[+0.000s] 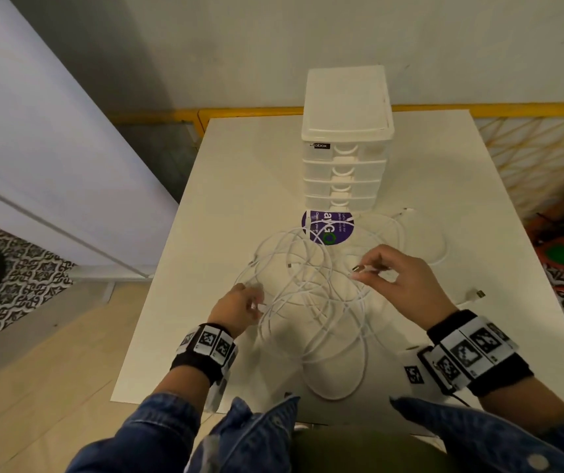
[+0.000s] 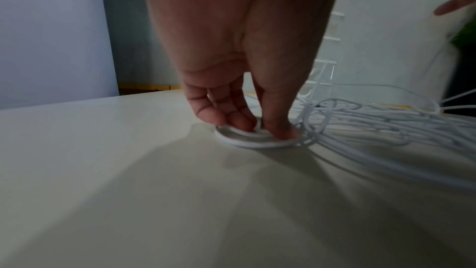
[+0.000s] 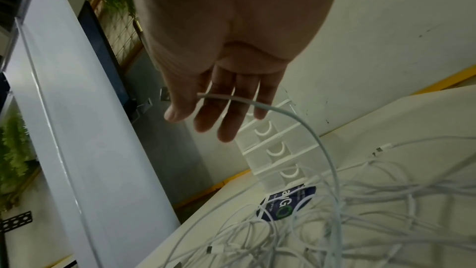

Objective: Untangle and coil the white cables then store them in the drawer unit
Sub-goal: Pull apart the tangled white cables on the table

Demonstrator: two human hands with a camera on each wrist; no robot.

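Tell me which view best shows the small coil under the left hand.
The left wrist view: the left hand presses its fingertips on a small flat cable coil lying on the table. The head view hides that coil behind the hand. The right wrist view shows only loose tangled cables.

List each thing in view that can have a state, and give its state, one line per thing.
Drawer unit: upright, all drawers closed.
White cables: tangled loose on the table.
Left hand: fingertips pinching a small flat loop of cable against the table.
Right hand: raised, pinching a cable end.
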